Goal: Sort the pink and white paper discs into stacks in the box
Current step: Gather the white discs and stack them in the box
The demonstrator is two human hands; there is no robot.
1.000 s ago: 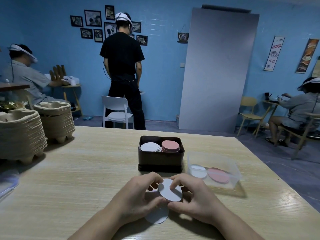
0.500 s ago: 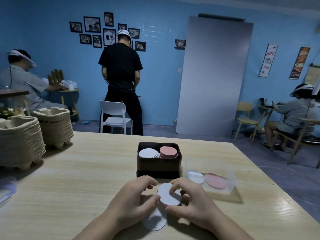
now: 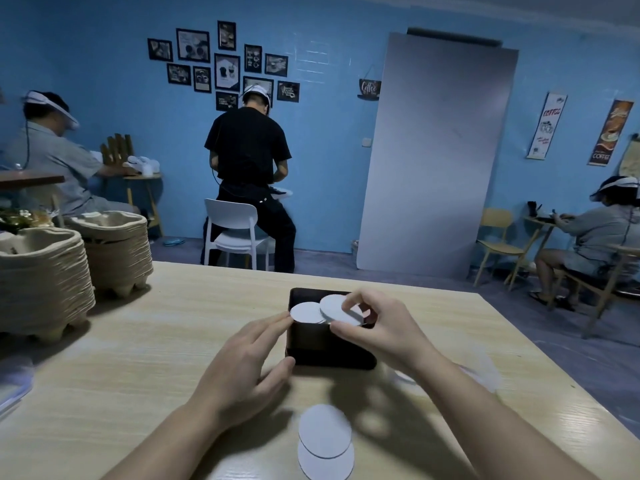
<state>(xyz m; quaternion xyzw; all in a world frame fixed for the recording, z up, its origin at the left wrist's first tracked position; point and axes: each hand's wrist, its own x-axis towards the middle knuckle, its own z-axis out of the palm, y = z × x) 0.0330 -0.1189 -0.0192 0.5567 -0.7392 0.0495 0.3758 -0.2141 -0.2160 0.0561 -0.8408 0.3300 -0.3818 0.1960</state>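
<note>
Your left hand (image 3: 247, 370) rests, fingers straight, against the left wall of the box (image 3: 329, 355). One white stack (image 3: 303, 312) shows inside. Your right hand (image 3: 381, 336) pinches one white disc (image 3: 337, 310) over the box, overlapping that stack. Two loose discs (image 3: 325, 433) overlap on the worktop (image 3: 138, 375), nearest you.

Only the wearer's arms were in shot. L hand (image 3: 249, 368), lower centre of frame: bare, knuckles and back of hand facing cam. L forearm (image 3: 166, 441), bottom-left: bare skin right to the frame edge. R hand (image 3: 377, 330), centre-right: bare, back of hand and wrist visible. R forearm (image 3: 485, 420), bottom-right: bare to the frame edge too. Room light was dim w/ a blue cast, so fine detail, e.g. nails, couldn't be made out.
</note>
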